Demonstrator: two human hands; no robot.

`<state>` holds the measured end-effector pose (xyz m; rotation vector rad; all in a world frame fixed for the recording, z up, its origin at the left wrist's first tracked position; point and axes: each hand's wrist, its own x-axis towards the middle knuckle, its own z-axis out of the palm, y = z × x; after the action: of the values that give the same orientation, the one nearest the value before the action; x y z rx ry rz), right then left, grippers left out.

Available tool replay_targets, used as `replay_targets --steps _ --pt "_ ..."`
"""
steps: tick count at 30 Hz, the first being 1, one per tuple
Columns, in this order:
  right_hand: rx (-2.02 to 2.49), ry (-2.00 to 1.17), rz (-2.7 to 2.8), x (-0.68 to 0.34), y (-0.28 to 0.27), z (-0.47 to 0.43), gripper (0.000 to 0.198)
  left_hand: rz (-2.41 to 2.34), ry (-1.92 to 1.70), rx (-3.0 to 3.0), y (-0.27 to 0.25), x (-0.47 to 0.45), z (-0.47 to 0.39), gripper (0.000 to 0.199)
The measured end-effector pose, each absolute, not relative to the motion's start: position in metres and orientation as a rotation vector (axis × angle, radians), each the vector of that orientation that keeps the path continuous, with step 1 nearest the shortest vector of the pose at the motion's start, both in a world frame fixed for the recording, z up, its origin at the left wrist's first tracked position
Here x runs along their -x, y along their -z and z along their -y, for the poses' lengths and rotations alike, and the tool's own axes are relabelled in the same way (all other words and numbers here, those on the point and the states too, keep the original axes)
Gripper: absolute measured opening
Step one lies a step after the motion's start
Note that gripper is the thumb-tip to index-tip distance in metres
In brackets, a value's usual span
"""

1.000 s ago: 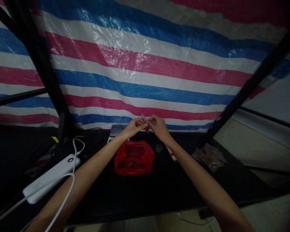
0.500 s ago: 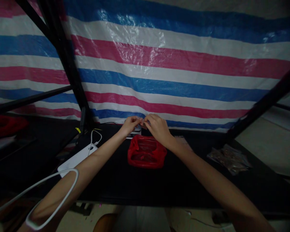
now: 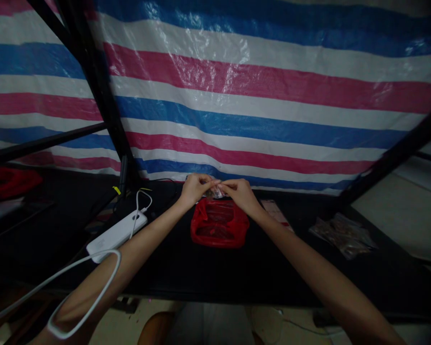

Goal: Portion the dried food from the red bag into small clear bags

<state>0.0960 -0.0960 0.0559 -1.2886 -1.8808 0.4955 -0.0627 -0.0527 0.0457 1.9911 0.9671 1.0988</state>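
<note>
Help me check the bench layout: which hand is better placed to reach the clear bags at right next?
Likely the right hand: it's nearer the clear bags, which lie right of its forearm. The left hand is farther across. Both pinch a small clear packet, so neither looks free.

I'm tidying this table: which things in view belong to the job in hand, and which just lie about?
Likely in use:
- small clear plastic packet, between left hand and right hand
- open red plastic bag, below them
- clear plastic bags with brownish contents

Apparently lying about:
- oblong white plastic device
- red bundle, far left
</note>
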Motion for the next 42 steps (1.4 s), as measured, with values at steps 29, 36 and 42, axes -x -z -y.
replay_targets --steps 29,36,42 --pt "1.345 -0.449 1.827 -0.102 -0.035 0.099 0.019 -1.014 -0.934 -2.139 -0.032 0.057 0.057 0.031" --pt "1.503 -0.191 1.875 -0.108 -0.031 0.098 0.015 -1.105 -0.797 -2.34 -0.041 0.055 0.072 0.025" --pt "1.481 -0.335 1.809 -0.123 -0.032 0.091 0.013 -1.325 -0.821 -2.382 -0.046 0.052 0.088 0.012"
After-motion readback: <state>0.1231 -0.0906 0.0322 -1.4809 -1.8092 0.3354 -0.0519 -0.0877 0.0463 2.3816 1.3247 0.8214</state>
